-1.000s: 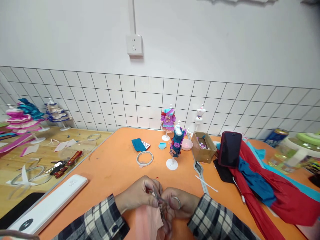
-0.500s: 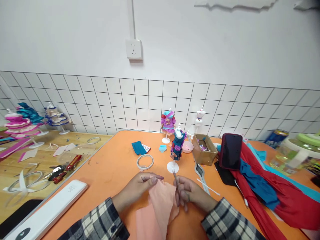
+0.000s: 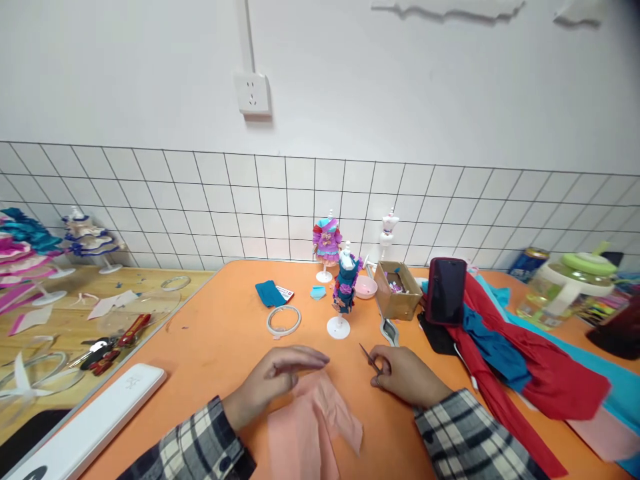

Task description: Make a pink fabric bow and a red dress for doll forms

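Observation:
Pale pink fabric [image 3: 305,427] lies loosely folded on the orange table in front of me. At its upper left edge is my left hand [image 3: 275,377], with fingers stretched out and thumb apart, and nothing gripped in it. To the right of the fabric, my right hand [image 3: 405,377] is closed around what look like small scissors [image 3: 369,357]. Their thin dark points stick out toward the upper left, and the handles are hidden in my fingers. Just beyond my hands stands a small dress form [image 3: 345,287] in a dark teal dress with purple flowers.
Behind are a form in a purple dress [image 3: 327,243], a bare white form [image 3: 387,230], a pink bowl [image 3: 367,288] and a cardboard box [image 3: 395,307]. A phone [image 3: 447,291] and red fabric [image 3: 560,367] lie rightward. A white power bank [image 3: 100,420] and ribbon roll [image 3: 283,322] are leftward.
My left fingers have let go of the pink fabric, which has dropped onto the table. My right hand has moved right, away from the fabric, with the scissors. The view has shifted slightly rightward.

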{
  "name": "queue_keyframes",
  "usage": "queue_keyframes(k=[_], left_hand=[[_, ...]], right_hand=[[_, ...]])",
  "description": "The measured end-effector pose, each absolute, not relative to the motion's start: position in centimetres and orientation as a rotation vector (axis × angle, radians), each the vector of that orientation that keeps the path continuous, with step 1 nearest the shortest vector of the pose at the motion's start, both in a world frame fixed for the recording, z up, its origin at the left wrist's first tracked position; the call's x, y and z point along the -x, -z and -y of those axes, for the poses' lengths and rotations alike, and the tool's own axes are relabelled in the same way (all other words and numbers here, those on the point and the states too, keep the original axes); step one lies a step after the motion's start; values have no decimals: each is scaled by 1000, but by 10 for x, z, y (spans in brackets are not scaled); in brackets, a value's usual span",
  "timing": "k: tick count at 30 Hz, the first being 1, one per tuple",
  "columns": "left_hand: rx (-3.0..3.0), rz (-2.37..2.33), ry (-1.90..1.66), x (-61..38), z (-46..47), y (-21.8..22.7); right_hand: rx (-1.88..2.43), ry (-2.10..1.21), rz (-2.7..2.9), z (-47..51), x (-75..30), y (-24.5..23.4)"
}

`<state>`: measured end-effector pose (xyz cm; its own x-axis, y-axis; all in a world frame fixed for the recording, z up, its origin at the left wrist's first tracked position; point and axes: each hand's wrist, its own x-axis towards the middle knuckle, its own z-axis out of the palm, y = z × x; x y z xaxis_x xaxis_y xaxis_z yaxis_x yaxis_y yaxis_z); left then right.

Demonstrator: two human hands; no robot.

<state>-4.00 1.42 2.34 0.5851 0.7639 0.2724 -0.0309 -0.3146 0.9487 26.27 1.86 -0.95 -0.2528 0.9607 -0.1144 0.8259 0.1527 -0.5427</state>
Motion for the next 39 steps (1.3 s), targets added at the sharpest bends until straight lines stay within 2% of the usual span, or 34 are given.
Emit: queue_keyframes(k=[2,7,10,15,17,20,22,26,31,35,39], left_hand=[[-1730,-779,-846,47,-21,-26],[-1979,-1057,-259,55,-22,-37],[-2175,-1118,-165,50,-13,-38],[-2288,-1055,-50,44,-6,-28],[-2293,-1008,-87,43,-8,-23],[-2219,-961,-240,42,-12,-20],[-2162,-947,-330,43,-15,-19],[-2103,-974,-409,56,-25,-23],[-2016,-1248,-615,97,-46,-46],[-2116,-1775,-419,122,-60,-48],[-2356,-1819,-26,126,-61,-36]], right_hand=[[1744,-926,2108,-19,-264,12],[1643,-1036,2090,-19,-266,11],[1686,-1066,2029,-19,-266,13],[1774,-1300,1809,-18,-265,23],[1746,-1196,1869,-17,-265,23],[1756,-682,1914,-12,-254,12],[1616,-429,1978,-4,-239,3],[1120,-467,2481,12,-208,1],[1285,-459,2568,11,-207,9],[1402,-359,2477,-2,-202,-9],[1323,-251,2506,-27,-160,-27]])
